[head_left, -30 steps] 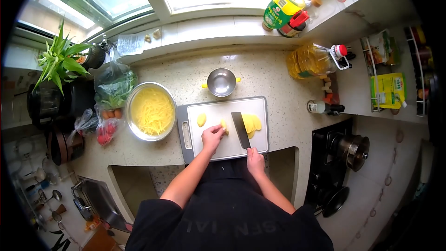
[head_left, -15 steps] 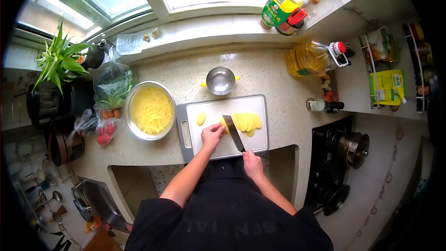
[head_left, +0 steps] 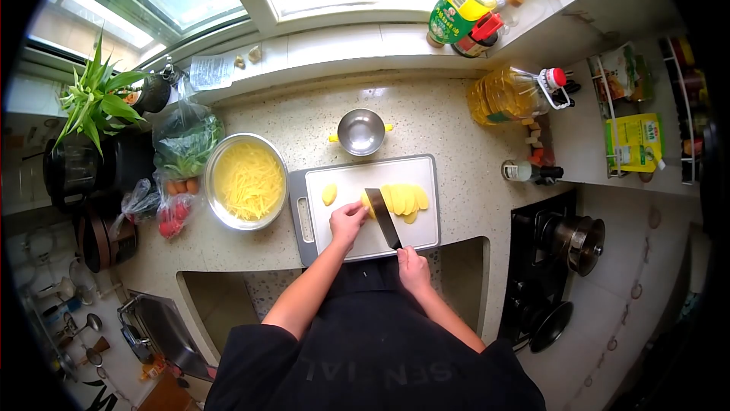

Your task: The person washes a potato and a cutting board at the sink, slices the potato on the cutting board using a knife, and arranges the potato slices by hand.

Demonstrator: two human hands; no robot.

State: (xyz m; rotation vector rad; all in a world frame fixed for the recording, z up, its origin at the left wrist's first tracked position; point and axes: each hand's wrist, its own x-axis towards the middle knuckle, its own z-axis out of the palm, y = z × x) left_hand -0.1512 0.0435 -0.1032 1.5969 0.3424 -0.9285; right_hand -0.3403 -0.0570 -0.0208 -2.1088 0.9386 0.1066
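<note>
My right hand [head_left: 411, 265] grips the handle of a cleaver [head_left: 383, 219], whose dark blade stands over the cutting board [head_left: 350, 239]. Left of the blade, my left hand [head_left: 347, 222] has its fingertips closed on a small yellow potato piece [head_left: 367, 203], partly hidden by the fingers and blade. Thin yellow slices [head_left: 405, 199] lie overlapping just right of the blade. One more yellow piece [head_left: 329, 194] rests alone on the board's left part.
A bowl of yellow shreds [head_left: 248, 183] stands left of the board, with bagged vegetables [head_left: 186, 141] beyond. Behind the board sits a small metal bowl [head_left: 361, 133]. An oil bottle [head_left: 502, 97], a dark-capped bottle [head_left: 520, 172] and the stove [head_left: 536, 259] are to the right.
The cleaver and my right hand have moved left, from beside the slices to the piece at my left hand. More slices now show right of the blade.
</note>
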